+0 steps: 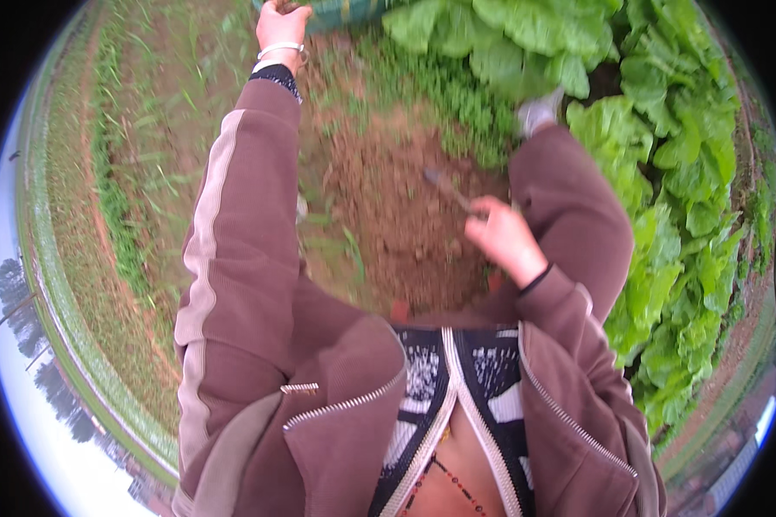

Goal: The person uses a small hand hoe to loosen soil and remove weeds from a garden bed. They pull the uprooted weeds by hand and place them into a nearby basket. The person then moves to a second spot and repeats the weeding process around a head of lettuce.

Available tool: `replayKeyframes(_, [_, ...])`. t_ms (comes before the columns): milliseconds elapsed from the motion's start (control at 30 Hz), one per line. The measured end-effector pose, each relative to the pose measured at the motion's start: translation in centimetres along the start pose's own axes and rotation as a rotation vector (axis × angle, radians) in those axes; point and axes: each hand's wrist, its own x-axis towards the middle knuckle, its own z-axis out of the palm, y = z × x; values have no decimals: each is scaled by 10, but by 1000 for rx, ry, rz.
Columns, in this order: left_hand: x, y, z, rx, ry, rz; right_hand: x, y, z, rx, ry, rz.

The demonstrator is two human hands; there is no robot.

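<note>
My right hand (506, 239) is closed around the handle of a small hand tool with a thin shaft (449, 187); its blurred grey tip is over bare brown soil (394, 226). Stretched far forward, my left hand (283, 26) is at the top edge of the view beside a green plastic container (343, 14). Its fingers are bent and partly cut off by the frame, so whether they hold anything cannot be told. Low feathery green plants (472, 103) grow between the container and the soil patch.
Large leafy lettuce-like plants (672, 148) fill the right side, close to my right leg and grey shoe (540, 113). Grass blades and weeds (168, 129) stand on the soil at the left. A row of low green plants (119, 239) runs farther left.
</note>
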Motion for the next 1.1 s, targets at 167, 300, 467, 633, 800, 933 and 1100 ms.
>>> replayKeyframes(167, [-167,-102,5,164,-313,-333,-16,-6,-36,6,-32,153])
replayKeyframes(300, [-284,-128,32,238,-638,-525,-22,-13,-35,-55,52,140])
replayKeyframes(467, [-351,-116,31,584,-749,-25,-25,-12,-23,-33,4,253])
replayKeyframes(633, [-335,-129,34,576,-839,88,-24,-12,-20,-81,39,199])
replayKeyframes(800, [-296,-160,28,-344,-830,-912,-23,-17,-19,-71,63,236])
replayKeyframes(933, [-289,-173,15,-320,-757,-977,-25,-16,-17,-90,47,205])
replayKeyframes(1100, [-320,-159,19,350,-765,-337,-26,-10,-9,-190,14,105])
